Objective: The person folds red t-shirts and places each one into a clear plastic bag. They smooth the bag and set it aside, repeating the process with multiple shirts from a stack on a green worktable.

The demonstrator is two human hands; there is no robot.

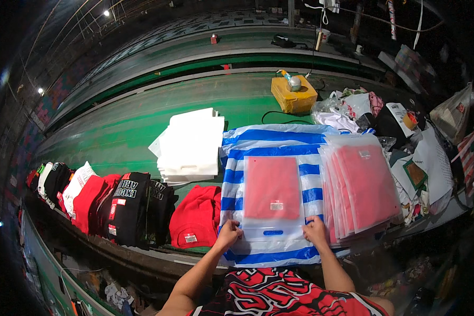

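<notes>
A frosted plastic bag (256,233) with a punched handle slot lies flat before me, a folded red garment (272,185) showing through it. My left hand (229,234) pinches the bag's left edge near the slot end. On the opposite edge, my right hand (315,230) pinches it between thumb and fingers. Beneath the bag is a blue-and-white striped plastic sheet (235,166). Overlapping bagged red garments (369,185) lie just right of my right hand. Left of the sheet sits a folded red shirt (195,213) with a white label.
A stack of white plastic bags (189,142) lies on the green table (122,130). Folded garments (126,209) line its front left edge. Behind, a yellow taped box (294,94) carries a corded tool (294,82). Mixed cloth and plastic (355,106) crowd the right end.
</notes>
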